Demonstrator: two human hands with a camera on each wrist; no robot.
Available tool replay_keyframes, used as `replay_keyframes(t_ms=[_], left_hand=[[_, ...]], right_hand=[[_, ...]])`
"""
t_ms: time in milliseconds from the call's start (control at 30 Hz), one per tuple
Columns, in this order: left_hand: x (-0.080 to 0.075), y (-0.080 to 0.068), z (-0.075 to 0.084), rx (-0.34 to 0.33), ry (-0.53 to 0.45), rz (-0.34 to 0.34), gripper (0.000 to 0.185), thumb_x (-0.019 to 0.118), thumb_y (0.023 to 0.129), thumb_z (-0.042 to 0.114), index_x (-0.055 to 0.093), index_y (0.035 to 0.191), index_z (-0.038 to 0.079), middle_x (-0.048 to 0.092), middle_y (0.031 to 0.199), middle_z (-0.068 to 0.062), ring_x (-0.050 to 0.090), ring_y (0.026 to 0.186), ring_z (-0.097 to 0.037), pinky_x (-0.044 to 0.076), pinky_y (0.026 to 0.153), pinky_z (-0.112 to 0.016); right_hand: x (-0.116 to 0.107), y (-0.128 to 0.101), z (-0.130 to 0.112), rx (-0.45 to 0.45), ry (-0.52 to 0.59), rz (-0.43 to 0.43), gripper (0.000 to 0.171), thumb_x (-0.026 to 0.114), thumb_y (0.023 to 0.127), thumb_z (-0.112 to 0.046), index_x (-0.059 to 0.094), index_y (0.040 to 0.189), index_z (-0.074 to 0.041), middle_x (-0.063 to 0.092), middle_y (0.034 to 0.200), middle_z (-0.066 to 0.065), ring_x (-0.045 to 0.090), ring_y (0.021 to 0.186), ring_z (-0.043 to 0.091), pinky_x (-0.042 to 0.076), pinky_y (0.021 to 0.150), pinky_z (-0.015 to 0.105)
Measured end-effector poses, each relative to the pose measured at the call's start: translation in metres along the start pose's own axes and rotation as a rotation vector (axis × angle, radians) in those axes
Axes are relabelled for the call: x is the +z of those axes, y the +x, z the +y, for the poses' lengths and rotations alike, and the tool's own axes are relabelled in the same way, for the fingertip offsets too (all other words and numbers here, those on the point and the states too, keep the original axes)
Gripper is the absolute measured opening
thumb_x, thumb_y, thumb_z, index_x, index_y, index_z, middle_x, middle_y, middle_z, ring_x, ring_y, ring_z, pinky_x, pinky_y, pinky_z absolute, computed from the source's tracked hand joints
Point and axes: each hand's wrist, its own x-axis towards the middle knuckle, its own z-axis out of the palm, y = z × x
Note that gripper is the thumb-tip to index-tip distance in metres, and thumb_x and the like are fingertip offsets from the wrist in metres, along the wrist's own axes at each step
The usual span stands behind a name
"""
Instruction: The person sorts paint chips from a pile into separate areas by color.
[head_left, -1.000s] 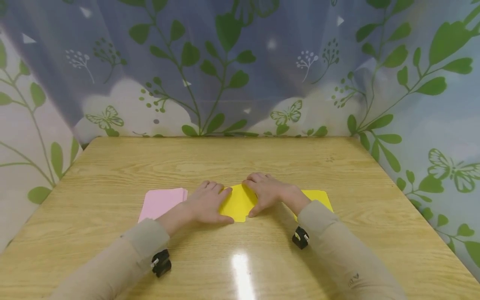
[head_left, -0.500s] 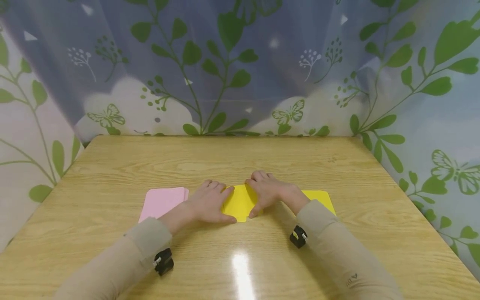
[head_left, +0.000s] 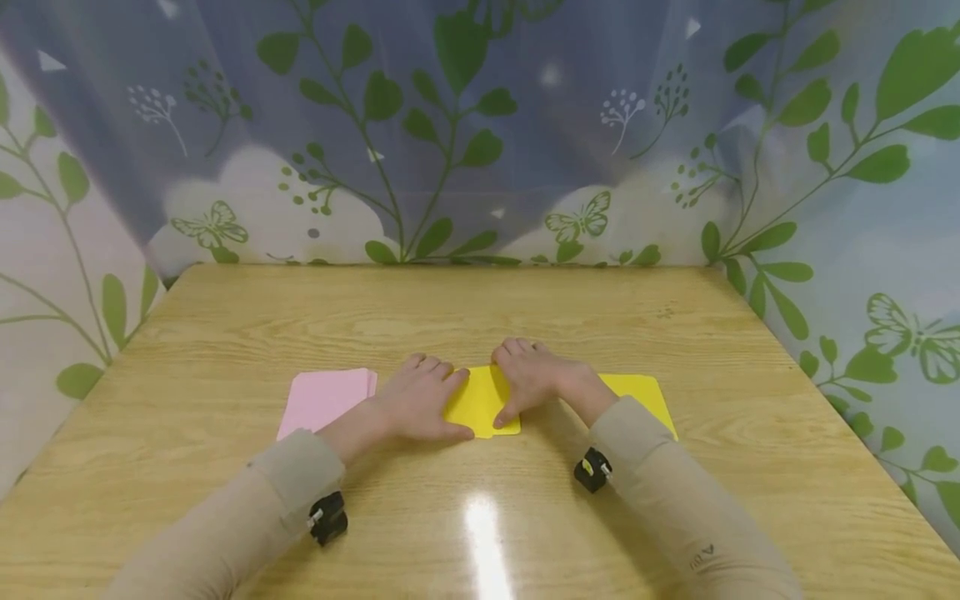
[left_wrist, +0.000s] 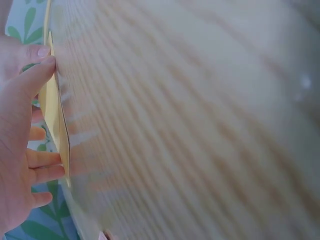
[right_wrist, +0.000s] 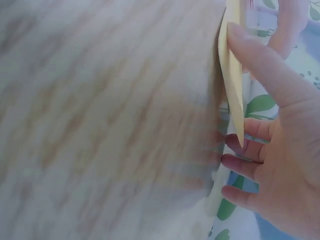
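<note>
A folded yellow paper (head_left: pixel 480 404) lies flat on the wooden table (head_left: pixel 480 317) between my two hands. My left hand (head_left: pixel 438 402) rests on its left side, with the thumb along the near edge. From the right, my right hand (head_left: pixel 513 385) presses on it, fingers at the far edge and thumb laid on the sheet. The left wrist view shows the left hand (left_wrist: pixel 20 125) flat over the paper's thin edge (left_wrist: pixel 56 115). In the right wrist view my right hand (right_wrist: pixel 280 125) has its thumb on the yellow paper (right_wrist: pixel 232 75), whose near tip stands slightly off the wood.
A pink paper stack (head_left: pixel 326 398) lies just left of my left hand. A second yellow stack (head_left: pixel 641 393) is partly hidden behind my right wrist. A leaf-patterned curtain (head_left: pixel 480 125) closes in the table's back and sides.
Both hands have stayed on the yellow paper. Its near edge looks flatter and squarer than before, and the right thumb has shifted a little on the sheet.
</note>
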Motion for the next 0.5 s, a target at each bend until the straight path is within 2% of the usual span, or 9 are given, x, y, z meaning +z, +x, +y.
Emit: replay_keyframes(t_ms=[133,367,500], left_hand=[[0.0,0.001,0.001,0.007,0.004,0.003,0.086,0.045,0.079,0.071,0.044,0.136,0.007,0.051,0.129,-0.012,0.043,0.12,-0.03,0.024,0.104,-0.049],[0.001,0.002,0.002,0.028,0.02,0.033,0.083,0.046,0.08,0.068,0.046,0.133,0.004,0.053,0.125,-0.015,0.045,0.117,-0.032,0.026,0.102,-0.048],[0.001,0.002,0.003,0.034,0.037,0.029,0.083,0.044,0.081,0.068,0.046,0.133,0.004,0.054,0.122,-0.016,0.047,0.115,-0.031,0.027,0.102,-0.046]], right_hand=[[-0.002,-0.003,-0.003,0.0,-0.005,-0.003,0.096,0.071,0.065,-0.063,0.038,0.132,-0.003,0.042,0.124,0.012,0.038,0.117,0.028,0.029,0.101,0.049],[-0.005,-0.01,-0.006,-0.03,-0.049,-0.022,0.111,0.07,0.061,-0.069,0.029,0.142,-0.006,0.039,0.121,0.01,0.037,0.111,0.025,0.033,0.095,0.045],[-0.005,-0.014,-0.008,-0.03,-0.074,-0.037,0.112,0.07,0.061,-0.069,0.026,0.144,-0.008,0.036,0.125,0.009,0.035,0.116,0.025,0.031,0.097,0.045]])
